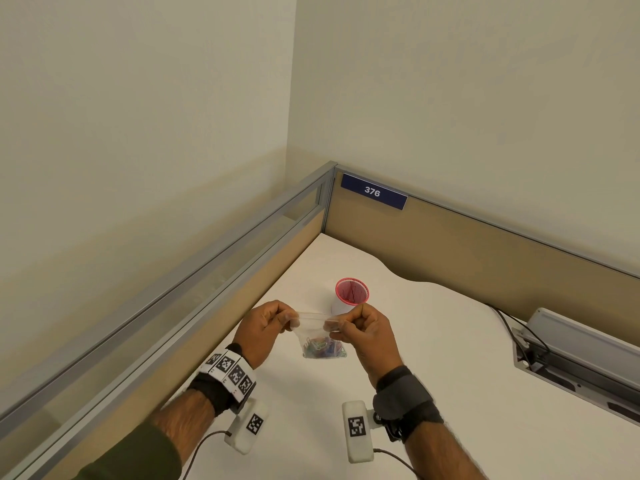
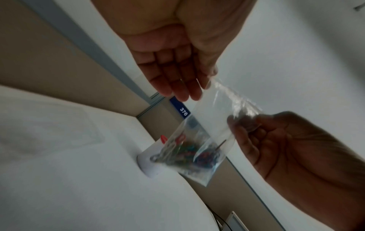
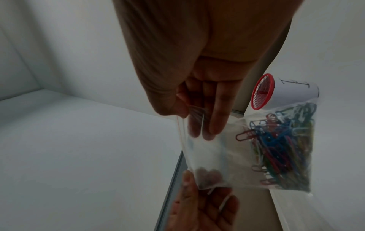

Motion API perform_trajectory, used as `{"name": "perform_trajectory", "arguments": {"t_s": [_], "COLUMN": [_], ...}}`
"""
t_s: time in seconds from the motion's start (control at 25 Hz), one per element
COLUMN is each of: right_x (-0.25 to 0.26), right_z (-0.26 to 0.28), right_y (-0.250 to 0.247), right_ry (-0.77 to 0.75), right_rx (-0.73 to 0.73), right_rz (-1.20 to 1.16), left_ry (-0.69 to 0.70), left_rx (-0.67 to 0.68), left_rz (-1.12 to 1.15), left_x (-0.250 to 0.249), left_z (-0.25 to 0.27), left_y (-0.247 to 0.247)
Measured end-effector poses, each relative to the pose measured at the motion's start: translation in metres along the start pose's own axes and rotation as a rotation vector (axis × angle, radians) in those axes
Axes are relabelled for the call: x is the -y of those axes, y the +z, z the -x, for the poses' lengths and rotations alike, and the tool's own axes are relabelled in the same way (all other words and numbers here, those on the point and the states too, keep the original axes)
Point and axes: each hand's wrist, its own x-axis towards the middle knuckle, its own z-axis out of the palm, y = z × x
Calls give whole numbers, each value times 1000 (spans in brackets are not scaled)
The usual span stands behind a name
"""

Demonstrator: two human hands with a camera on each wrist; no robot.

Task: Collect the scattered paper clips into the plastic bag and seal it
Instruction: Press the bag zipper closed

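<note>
With our left hand (image 1: 265, 325) we pinch one top corner of the plastic bag (image 1: 317, 332) between thumb and fingers, and with our right hand (image 1: 360, 327) we pinch the opposite corner, so that the mouth is drawn taut between the two and the bag hangs above the white surface (image 1: 433, 358), clear of it. The paper clips (image 1: 323, 348), in mixed colours, lie heaped in the bottom of the bag; the right wrist view shows them bunched against the lower edge, well below the closure strip. No loose clips are visible on the surface within these views, so we judge that collecting is finished and sealing is the step in hand. Whether the strip is already pressed together along any part of its length cannot be told. The next move calls for aligning the two lips of the mouth and running thumb and finger along the strip from one corner to the other. Beyond the bag stands a white cup with a red mesh rim (image 1: 351, 292), near the partition corner bearing the blue number plate (image 1: 373, 191).
</note>
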Motion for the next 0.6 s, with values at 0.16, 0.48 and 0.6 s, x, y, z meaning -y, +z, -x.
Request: {"name": "perform_trajectory", "arguments": {"t_s": [0.16, 0.48, 0.6], "right_x": [5, -9, -11], "right_z": [0, 14, 20], "right_y": [2, 0, 0], "right_ry": [-20, 2, 1], "right_rx": [6, 121, 147], "right_rz": [-74, -101, -98], "left_ry": [-413, -668, -631], "left_rx": [-6, 175, 2], "left_rz": [160, 538, 544], "left_x": [16, 12, 12], "left_z": [14, 16, 8], "left_y": [16, 27, 31]}}
